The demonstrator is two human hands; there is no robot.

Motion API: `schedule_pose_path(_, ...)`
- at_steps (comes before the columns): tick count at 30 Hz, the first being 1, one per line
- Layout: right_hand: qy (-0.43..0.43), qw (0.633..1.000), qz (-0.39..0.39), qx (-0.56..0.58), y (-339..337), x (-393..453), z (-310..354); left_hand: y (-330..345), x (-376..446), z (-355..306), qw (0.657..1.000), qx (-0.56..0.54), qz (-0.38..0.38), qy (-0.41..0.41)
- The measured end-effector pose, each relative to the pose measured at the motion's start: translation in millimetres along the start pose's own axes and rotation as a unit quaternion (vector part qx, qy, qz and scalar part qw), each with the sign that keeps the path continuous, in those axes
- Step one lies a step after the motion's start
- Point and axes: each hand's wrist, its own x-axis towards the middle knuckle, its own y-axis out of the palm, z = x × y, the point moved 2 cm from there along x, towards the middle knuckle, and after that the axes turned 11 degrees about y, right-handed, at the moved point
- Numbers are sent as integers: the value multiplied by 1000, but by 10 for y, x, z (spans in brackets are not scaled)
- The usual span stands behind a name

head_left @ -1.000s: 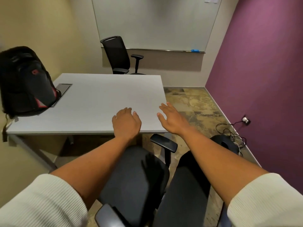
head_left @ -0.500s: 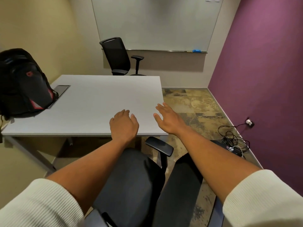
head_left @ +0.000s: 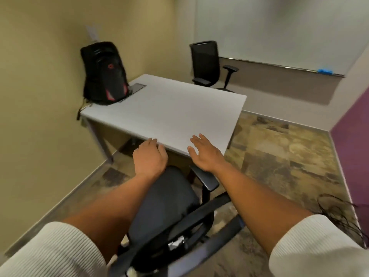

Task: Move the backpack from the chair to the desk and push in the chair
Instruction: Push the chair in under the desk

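A black backpack (head_left: 103, 73) with red trim stands upright on the far left corner of the white desk (head_left: 169, 108), against the yellow wall. Below me is a black office chair (head_left: 165, 202); its seat front reaches the desk's near edge and its right armrest (head_left: 205, 178) sits just under that edge. My left hand (head_left: 149, 157) hovers over the seat front at the desk edge, fingers loosely curled, holding nothing. My right hand (head_left: 203, 152) is spread flat over the desk's near right corner, empty.
A second black chair (head_left: 207, 64) stands beyond the desk under the whiteboard (head_left: 279, 29), whose tray carries a blue eraser (head_left: 325, 71). A purple wall (head_left: 353, 136) closes the right side. Tangled black cables (head_left: 343, 216) lie on the carpet at the right.
The view has swung and tilted, so the desk and backpack now sit further away and to the left. Both hands stay open near the desk's front edge; the chair seat lies closer under it.
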Motion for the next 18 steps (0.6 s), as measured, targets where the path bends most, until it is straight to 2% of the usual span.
schedule_pose_path(3,-40,999,28,7,-23,-313,-90,-37,-494,-128,998,15,-3,-58)
schedule_pose_path(8,-95,994,55,19,-61,-827,-289,-84,-1164,-378,995,37,-27,-93)
schedule_pose_path(15,-105,989,106,7,-20,-1197,-659,-24,-1813,-586,990,46,-10,-132)
schedule_pose_path(18,-121,988,96,-4,-5,-1333,-756,7,-2030,-621,989,48,0,-138)
